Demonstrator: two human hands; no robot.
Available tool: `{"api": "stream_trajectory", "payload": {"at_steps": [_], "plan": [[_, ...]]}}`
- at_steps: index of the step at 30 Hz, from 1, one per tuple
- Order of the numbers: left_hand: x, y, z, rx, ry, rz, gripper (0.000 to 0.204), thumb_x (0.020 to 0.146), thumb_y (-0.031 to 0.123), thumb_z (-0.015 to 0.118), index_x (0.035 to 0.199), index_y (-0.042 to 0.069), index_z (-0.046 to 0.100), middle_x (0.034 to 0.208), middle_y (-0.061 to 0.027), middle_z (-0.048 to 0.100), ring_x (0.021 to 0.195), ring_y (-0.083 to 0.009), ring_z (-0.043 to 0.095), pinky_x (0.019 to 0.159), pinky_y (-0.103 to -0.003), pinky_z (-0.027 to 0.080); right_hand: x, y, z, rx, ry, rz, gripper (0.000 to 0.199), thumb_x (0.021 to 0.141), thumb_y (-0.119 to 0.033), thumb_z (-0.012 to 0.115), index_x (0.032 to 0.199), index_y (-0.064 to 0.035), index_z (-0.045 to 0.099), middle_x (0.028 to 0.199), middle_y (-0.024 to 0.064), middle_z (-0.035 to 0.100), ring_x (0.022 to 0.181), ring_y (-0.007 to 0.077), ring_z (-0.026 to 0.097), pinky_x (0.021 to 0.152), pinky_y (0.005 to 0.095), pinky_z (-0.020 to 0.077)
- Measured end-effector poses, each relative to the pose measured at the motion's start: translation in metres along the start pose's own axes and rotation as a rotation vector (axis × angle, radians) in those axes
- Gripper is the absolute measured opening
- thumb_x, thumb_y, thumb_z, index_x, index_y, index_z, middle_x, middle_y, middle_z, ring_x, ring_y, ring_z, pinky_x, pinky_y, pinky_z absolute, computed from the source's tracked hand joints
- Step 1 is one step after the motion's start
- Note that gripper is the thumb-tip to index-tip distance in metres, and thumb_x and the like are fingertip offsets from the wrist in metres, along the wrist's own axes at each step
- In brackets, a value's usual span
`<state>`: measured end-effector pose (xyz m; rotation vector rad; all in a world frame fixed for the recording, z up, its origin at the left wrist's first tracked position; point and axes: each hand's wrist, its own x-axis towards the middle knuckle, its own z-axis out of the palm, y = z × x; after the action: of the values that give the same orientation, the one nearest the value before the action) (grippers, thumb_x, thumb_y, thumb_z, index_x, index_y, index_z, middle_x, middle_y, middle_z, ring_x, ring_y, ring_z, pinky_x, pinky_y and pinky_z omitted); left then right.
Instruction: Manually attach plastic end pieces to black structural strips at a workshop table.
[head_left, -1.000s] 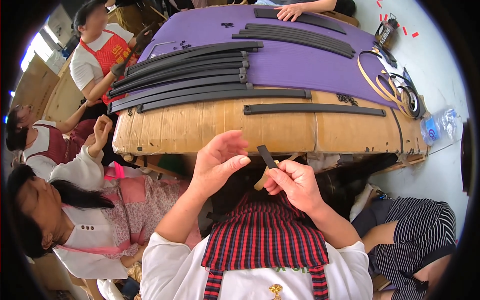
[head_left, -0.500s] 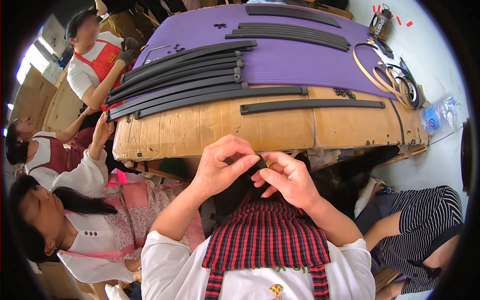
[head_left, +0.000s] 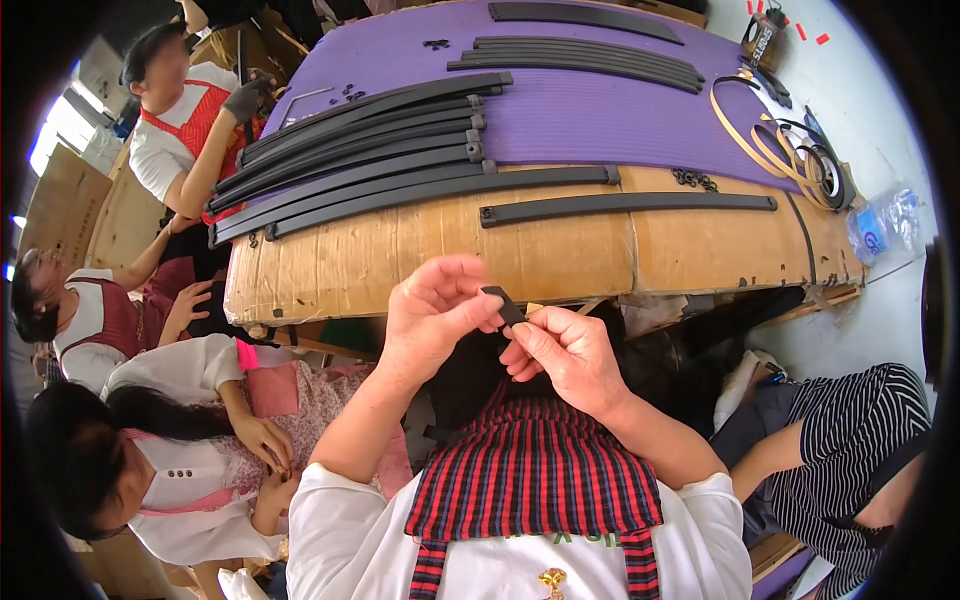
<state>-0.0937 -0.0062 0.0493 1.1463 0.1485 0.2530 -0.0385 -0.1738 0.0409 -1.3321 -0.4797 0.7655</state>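
At the centre of the frame we pinch a small black strip piece (head_left: 505, 303) between the fingers of our left hand (head_left: 432, 312) and right hand (head_left: 565, 352), both closed on it, just below the cardboard-topped table (head_left: 400, 262) bearing long black strips (head_left: 370, 150).

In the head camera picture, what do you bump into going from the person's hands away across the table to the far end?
Left hand and right hand pinching a small black strip → cardboard table edge → single long black strip → stack of black strips on purple mat → farthest black strip.
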Motion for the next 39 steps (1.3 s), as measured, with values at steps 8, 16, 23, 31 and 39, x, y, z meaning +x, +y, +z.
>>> {"api": "stream_trajectory", "payload": {"at_steps": [8, 16, 23, 31, 39], "plan": [[0.012, 0.004, -0.011, 0.785, 0.059, 0.451, 0.012, 0.076, 0.009, 0.07, 0.082, 0.003, 0.062, 0.078, -0.0035, 0.059, 0.067, -0.0101, 0.055, 0.058, -0.023, 0.046, 0.008, -0.001, 0.005, -0.01, 0.008, 0.009, 0.022, 0.092, -0.015, 0.05, 0.09, 0.0042, 0.059, 0.074, 0.0097, 0.063, 0.062, 0.0128, 0.062, 0.058, 0.0235, 0.0529], [0.083, 0.026, -0.029, 0.938, -0.026, 0.31, 0.014, 0.079, 0.013, 0.065, 0.082, 0.001, 0.061, 0.073, -0.0038, 0.058, 0.063, -0.0098, 0.049, 0.055, -0.024, 0.041, 0.045, 0.002, 0.011, 0.175, 0.074, 0.041, 0.024, 0.092, -0.02, 0.05, 0.092, 0.0025, 0.058, 0.076, 0.0106, 0.062, 0.063, 0.0133, 0.06, 0.054, 0.0241, 0.0518], [0.11, 0.018, -0.034, 0.981, -0.06, 0.074, 0.021, 0.079, 0.021, 0.065, 0.086, 0.001, 0.064, 0.064, -0.0018, 0.056, 0.055, -0.0074, 0.046, 0.05, -0.024, 0.039, 0.062, 0.013, 0.007, 0.224, 0.186, 0.042, 0.024, 0.09, -0.024, 0.053, 0.084, -0.0013, 0.058, 0.061, 0.0035, 0.055, 0.048, 0.0083, 0.05, 0.043, 0.0202, 0.0414], [0.116, 0.015, -0.033, 0.92, -0.072, -0.042, 0.022, 0.079, 0.023, 0.066, 0.085, 0.002, 0.065, 0.06, -0.0007, 0.055, 0.053, -0.0066, 0.046, 0.046, -0.023, 0.037, 0.071, 0.012, 0.01, 0.233, 0.186, 0.087, 0.025, 0.091, -0.027, 0.053, 0.081, -0.0042, 0.057, 0.052, 0.0, 0.05, 0.041, 0.0056, 0.042, 0.037, 0.0191, 0.0334], [0.119, 0.015, -0.031, 0.91, -0.03, -0.036, 0.015, 0.08, 0.018, 0.066, 0.081, 0.003, 0.066, 0.053, 0.0041, 0.049, 0.048, -0.0026, 0.042, 0.045, -0.018, 0.032, 0.076, 0.017, 0.012, 0.287, 0.21, 0.08, 0.027, 0.091, -0.027, 0.051, 0.081, -0.003, 0.056, 0.056, 0.0031, 0.053, 0.043, 0.0075, 0.045, 0.039, 0.0198, 0.0355]]}}
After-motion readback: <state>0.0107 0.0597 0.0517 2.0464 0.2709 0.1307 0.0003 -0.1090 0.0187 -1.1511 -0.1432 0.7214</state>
